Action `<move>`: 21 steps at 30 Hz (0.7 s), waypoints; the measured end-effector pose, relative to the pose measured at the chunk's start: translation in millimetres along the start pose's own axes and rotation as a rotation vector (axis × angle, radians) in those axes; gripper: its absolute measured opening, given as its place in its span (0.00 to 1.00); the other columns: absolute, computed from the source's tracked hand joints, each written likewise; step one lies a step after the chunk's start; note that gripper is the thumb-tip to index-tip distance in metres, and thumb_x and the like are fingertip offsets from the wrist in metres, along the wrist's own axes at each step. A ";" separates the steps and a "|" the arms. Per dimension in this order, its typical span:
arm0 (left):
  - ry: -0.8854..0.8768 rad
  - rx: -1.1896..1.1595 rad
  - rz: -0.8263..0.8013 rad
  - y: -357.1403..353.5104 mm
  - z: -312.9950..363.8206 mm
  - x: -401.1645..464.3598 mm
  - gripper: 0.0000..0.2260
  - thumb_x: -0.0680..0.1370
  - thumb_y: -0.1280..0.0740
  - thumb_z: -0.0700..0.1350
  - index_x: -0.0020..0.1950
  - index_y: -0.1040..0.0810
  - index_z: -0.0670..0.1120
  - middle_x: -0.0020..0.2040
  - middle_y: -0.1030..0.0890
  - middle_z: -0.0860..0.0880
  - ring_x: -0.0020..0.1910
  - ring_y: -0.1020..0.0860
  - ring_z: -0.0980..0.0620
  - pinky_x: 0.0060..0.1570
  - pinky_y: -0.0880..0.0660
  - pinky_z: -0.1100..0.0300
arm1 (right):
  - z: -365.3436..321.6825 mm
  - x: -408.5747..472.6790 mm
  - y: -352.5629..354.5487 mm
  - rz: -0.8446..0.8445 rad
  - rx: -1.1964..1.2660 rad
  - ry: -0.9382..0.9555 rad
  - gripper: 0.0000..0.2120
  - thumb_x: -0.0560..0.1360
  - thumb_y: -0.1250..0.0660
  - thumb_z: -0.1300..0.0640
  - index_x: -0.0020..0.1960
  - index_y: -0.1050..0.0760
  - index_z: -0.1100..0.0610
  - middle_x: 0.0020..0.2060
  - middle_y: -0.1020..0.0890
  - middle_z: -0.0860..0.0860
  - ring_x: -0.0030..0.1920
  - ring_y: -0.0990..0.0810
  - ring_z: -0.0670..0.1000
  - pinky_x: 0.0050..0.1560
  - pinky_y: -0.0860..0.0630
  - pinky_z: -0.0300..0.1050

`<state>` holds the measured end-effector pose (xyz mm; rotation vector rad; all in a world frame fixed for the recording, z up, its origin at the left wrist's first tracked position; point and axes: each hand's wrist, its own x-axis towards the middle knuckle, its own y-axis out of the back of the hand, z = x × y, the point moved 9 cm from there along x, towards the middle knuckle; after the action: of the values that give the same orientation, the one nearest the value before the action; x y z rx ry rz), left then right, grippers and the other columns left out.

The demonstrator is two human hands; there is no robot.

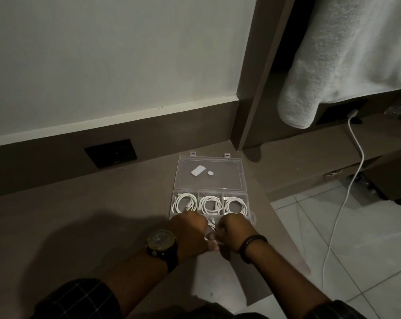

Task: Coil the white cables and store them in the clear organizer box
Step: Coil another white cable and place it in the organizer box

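The clear organizer box (252,217) lies open on the brown counter, its lid (220,173) folded back flat toward the wall. Three coiled white cables fill the far row of compartments: left coil (184,203), middle coil (210,204), right coil (236,204). My left hand (189,233) and my right hand (235,231) meet over the box's near row, both closed on a white cable (211,226) that shows only in bits between the fingers. The near compartments are hidden under my hands.
A black wall socket (110,153) sits on the dark skirting at the left. A grey towel (337,61) hangs at the upper right. A plugged-in white charger cable (347,192) trails down to the tiled floor (356,249). The counter edge (284,229) runs just right of the box.
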<state>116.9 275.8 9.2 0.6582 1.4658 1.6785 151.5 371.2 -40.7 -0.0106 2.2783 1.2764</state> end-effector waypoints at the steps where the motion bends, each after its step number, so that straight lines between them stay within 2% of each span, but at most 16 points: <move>1: -0.009 0.008 0.019 0.4 6.3 -1.8 0.22 0.70 0.34 0.62 0.49 0.21 0.43 0.49 0.18 0.42 0.51 0.23 0.42 0.48 0.28 0.54 | -1.7 0.7 1.0 0.030 -0.035 -0.003 0.14 0.68 0.30 0.48 0.41 0.21 0.60 0.43 0.17 0.60 0.47 0.19 0.59 0.42 0.28 0.44; 4: 0.002 -0.042 0.080 -2.4 14.8 -4.1 0.13 0.74 0.36 0.48 0.47 0.20 0.39 0.46 0.17 0.37 0.47 0.20 0.37 0.46 0.25 0.50 | -4.3 -0.5 3.3 0.139 -0.136 -0.008 0.14 0.70 0.33 0.49 0.48 0.24 0.59 0.49 0.18 0.59 0.50 0.19 0.61 0.47 0.24 0.48; 7: 0.041 0.004 0.066 -3.7 7.4 -5.4 0.11 0.73 0.43 0.38 0.47 0.22 0.40 0.48 0.19 0.38 0.48 0.22 0.39 0.42 0.30 0.54 | -3.1 -4.6 2.4 0.198 -0.136 -0.009 0.12 0.69 0.34 0.50 0.46 0.24 0.58 0.47 0.18 0.58 0.48 0.19 0.61 0.46 0.23 0.48; 11: 0.004 0.071 -0.017 -12.0 1.6 -5.8 0.09 0.75 0.42 0.42 0.46 0.22 0.42 0.49 0.19 0.41 0.49 0.22 0.40 0.41 0.30 0.55 | -0.7 -6.0 4.7 0.169 -0.091 0.015 0.10 0.70 0.35 0.51 0.42 0.20 0.58 0.44 0.17 0.59 0.46 0.19 0.60 0.45 0.23 0.48; 13: 0.059 -0.051 -0.011 -13.8 -1.1 -7.8 0.13 0.75 0.40 0.51 0.43 0.21 0.44 0.46 0.18 0.43 0.46 0.21 0.43 0.40 0.31 0.57 | 2.5 -5.1 4.7 0.096 -0.010 0.022 0.12 0.72 0.35 0.51 0.41 0.20 0.59 0.43 0.16 0.59 0.46 0.19 0.59 0.44 0.24 0.47; 15: 0.156 -0.183 0.042 -9.8 -5.8 -11.8 0.21 0.70 0.38 0.64 0.39 0.20 0.47 0.42 0.17 0.45 0.43 0.21 0.46 0.38 0.29 0.58 | 4.1 -5.1 3.9 0.027 0.035 0.026 0.12 0.71 0.33 0.50 0.40 0.20 0.60 0.41 0.16 0.59 0.44 0.19 0.58 0.43 0.25 0.44; 16: 0.159 -0.162 0.058 -10.0 -3.5 -12.5 0.23 0.68 0.37 0.67 0.40 0.20 0.47 0.43 0.17 0.46 0.43 0.21 0.47 0.39 0.28 0.58 | 3.7 -5.4 3.2 0.002 0.040 0.033 0.12 0.70 0.33 0.51 0.39 0.21 0.61 0.41 0.16 0.59 0.44 0.19 0.58 0.42 0.25 0.44; 18: 0.146 -0.131 0.067 -11.1 2.9 -13.9 0.21 0.70 0.37 0.64 0.43 0.20 0.46 0.45 0.17 0.45 0.45 0.20 0.45 0.41 0.27 0.57 | 1.8 -5.6 1.8 -0.023 0.039 0.049 0.11 0.71 0.34 0.54 0.38 0.22 0.62 0.41 0.17 0.61 0.45 0.20 0.60 0.43 0.25 0.46; 21: 0.113 0.012 -0.015 -15.4 6.0 -10.2 0.09 0.75 0.39 0.45 0.46 0.22 0.43 0.49 0.18 0.42 0.50 0.21 0.41 0.41 0.29 0.56 | 1.8 -5.6 1.7 -0.010 0.042 0.060 0.09 0.71 0.36 0.57 0.41 0.21 0.63 0.44 0.17 0.62 0.47 0.20 0.60 0.47 0.24 0.48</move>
<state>130.8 270.9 -3.5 0.5658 1.5571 1.7206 156.7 372.3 -37.7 -0.0463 2.3529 1.2379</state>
